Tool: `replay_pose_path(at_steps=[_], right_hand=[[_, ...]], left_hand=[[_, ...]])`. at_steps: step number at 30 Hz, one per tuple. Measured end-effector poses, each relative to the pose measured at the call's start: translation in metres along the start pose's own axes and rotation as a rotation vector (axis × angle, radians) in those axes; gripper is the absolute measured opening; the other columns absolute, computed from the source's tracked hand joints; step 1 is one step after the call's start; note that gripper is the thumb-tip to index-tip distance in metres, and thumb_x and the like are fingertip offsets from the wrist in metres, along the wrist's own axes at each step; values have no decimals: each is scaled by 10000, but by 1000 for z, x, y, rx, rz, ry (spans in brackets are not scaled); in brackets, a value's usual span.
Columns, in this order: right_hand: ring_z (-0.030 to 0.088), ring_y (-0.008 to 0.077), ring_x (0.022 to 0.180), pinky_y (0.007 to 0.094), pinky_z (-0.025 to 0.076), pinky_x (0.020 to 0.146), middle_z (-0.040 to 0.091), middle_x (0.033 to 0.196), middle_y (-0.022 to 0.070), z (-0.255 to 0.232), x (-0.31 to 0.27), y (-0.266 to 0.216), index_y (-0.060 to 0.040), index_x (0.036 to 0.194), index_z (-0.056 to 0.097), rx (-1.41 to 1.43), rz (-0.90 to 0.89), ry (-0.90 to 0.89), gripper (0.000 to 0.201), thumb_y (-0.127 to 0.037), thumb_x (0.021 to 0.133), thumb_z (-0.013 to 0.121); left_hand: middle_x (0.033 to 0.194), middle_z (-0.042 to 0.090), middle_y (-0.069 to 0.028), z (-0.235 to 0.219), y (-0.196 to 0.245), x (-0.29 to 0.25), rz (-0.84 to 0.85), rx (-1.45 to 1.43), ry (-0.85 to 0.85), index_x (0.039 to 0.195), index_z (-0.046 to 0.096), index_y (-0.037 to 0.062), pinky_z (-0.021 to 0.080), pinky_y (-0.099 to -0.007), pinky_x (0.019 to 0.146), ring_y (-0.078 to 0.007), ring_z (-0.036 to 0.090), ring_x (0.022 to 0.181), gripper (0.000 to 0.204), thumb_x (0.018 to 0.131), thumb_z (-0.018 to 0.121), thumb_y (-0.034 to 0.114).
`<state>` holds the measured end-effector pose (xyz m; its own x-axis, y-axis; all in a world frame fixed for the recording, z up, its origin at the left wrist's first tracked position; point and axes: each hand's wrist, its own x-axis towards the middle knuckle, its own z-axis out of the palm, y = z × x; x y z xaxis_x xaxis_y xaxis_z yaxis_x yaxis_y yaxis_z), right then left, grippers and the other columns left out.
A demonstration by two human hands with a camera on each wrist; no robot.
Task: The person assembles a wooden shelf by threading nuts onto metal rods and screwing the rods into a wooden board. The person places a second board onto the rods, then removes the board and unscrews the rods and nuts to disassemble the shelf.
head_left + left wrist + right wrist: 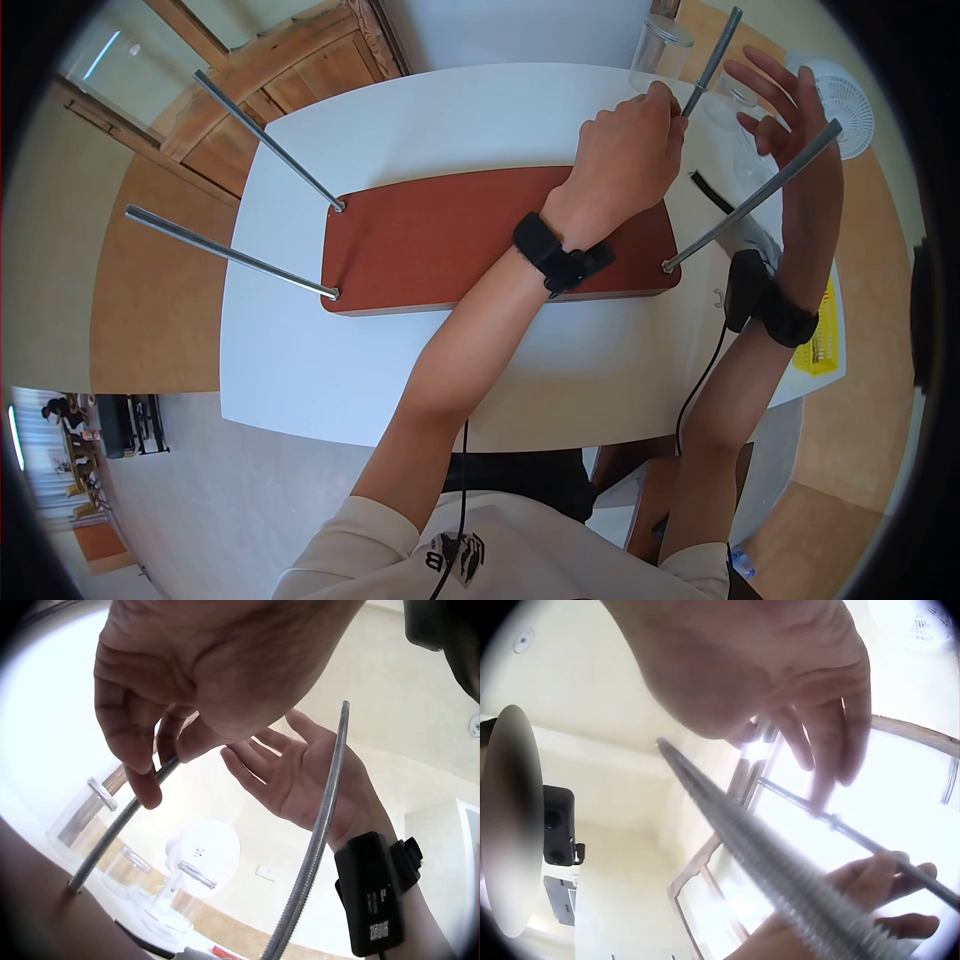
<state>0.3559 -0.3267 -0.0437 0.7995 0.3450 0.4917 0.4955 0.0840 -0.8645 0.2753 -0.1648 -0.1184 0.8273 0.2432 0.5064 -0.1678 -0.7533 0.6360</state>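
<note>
A reddish-brown board (440, 240) lies on the white table with a metal threaded rod rising near each corner. My left hand (630, 165) reaches across the board and pinches the far right rod (716, 52) between thumb and fingers, as the left wrist view also shows. A small nut-like collar (833, 820) sits on that rod above the left fingers. Close by, my right hand (805, 110) is raised behind the near right rod (760, 195), fingers loosely extended. In the right wrist view its fingertips overlap the rod beside the collar.
Clear lidded jars (660, 55) and a white fan (835, 105) stand at the table's far right. A yellow basket (822, 335) sits by the right edge. Two more rods, a far left one (270, 140) and a near left one (230, 255), stick up from the board.
</note>
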Motion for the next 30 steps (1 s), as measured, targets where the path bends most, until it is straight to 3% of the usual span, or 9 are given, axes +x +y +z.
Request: replay_pose_path(at_steps=[3, 6, 9, 12, 14, 18, 20, 30], right_hand=[[629, 284, 1290, 404, 484, 1101, 610, 1428, 191, -6, 4, 3, 29, 1392, 556, 59, 25, 20, 596, -472, 1088, 451], [633, 283, 1283, 391, 497, 1089, 619, 1417, 189, 1, 3, 9, 34, 1398, 553, 104, 33, -115, 605, -476, 1089, 448], [643, 277, 1270, 373, 501, 1082, 626, 1410, 181, 11, -2, 11, 37, 1394, 562, 103, -102, -145, 612, -481, 1091, 441], [640, 275, 1276, 373, 485, 1103, 621, 1419, 178, 0, 1, 7, 42, 1387, 567, -4, -43, -105, 620, -487, 1090, 441], [634, 270, 1286, 380, 491, 1100, 623, 1415, 176, -15, 5, 4, 33, 1396, 567, 68, 135, -90, 613, -483, 1090, 443], [663, 253, 1242, 374, 506, 1077, 639, 1397, 170, -6, 5, 6, 6, 1368, 602, 87, 36, -7, 586, -484, 1088, 446], [695, 244, 1178, 362, 518, 1055, 659, 1371, 164, 1, 3, 10, -11, 1336, 630, 69, -44, -121, 572, -491, 1085, 447], [691, 253, 1183, 382, 469, 1113, 661, 1366, 167, -18, 7, 7, 3, 1369, 612, 48, 127, -70, 603, -499, 1088, 434]], left_hand=[[702, 697, -110, 1, 0, 0, 15, 6, 19, 1078, 617, 38, 514, -458, 658, -326, 685, 666, 222, 1038, 559, 249], [709, 698, -113, 0, 0, 1, 8, 14, 13, 1081, 617, 39, 514, -460, 659, -333, 684, 669, 222, 1038, 560, 249], [717, 700, -114, 0, 1, 1, 16, -8, 14, 1083, 618, 39, 516, -462, 665, -338, 686, 679, 221, 1038, 560, 248], [718, 701, -116, -1, 1, 1, 2, 13, 2, 1086, 619, 38, 516, -464, 669, -338, 687, 687, 222, 1037, 561, 247], [719, 700, -118, 0, 0, 0, 3, 24, 6, 1087, 618, 36, 516, -464, 671, -336, 688, 693, 225, 1038, 558, 247], [716, 701, -118, 1, 0, 0, 33, 23, 41, 1091, 618, 34, 514, -460, 666, -333, 686, 683, 230, 1040, 554, 248], [696, 700, -106, -1, 1, 0, 2, 22, -6, 1089, 616, 35, 515, -450, 661, -323, 688, 664, 228, 1043, 551, 249], [653, 688, -86, 0, 0, 0, 5, -1, -3, 1082, 612, 42, 507, -443, 643, -300, 688, 633, 221, 1047, 546, 250]])
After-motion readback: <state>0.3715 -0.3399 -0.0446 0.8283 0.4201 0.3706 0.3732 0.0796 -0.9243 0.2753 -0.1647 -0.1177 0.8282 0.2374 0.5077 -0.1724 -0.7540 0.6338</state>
